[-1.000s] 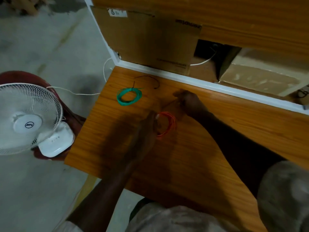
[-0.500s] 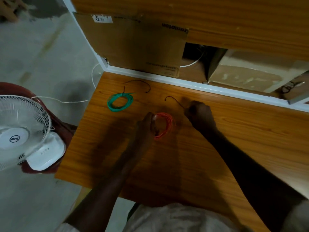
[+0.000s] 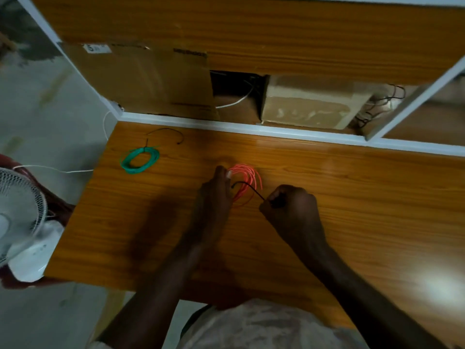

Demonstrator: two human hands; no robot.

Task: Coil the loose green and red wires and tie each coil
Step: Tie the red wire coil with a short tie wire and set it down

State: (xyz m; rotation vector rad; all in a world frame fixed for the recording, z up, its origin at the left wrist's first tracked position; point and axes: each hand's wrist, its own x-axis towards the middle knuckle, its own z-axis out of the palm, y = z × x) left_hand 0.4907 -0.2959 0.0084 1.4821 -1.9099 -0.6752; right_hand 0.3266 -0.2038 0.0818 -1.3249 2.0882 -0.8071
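A red wire coil point(image 3: 247, 181) stands on the wooden table point(image 3: 352, 187), held at its left side by my left hand point(image 3: 214, 197), thumb on top. My right hand point(image 3: 289, 207) pinches a thin black tie point(image 3: 247, 188) whose free hooked end crosses in front of the red coil. A green wire coil point(image 3: 139, 159) lies flat at the table's far left, with a black tie point(image 3: 163, 133) fastened on it and its long tail curving away toward the back.
A white table fan point(image 3: 22, 222) stands left of the table, its white cord point(image 3: 52, 168) trailing across the floor. Behind the table's white edge strip are a flat cardboard box point(image 3: 146, 79), a taped carton point(image 3: 309, 104) and loose cables point(image 3: 377, 107).
My right hand picked up the black tie from the table behind the red coil and drew it back toward me, across the coil. My left hand kept hold of the red coil.
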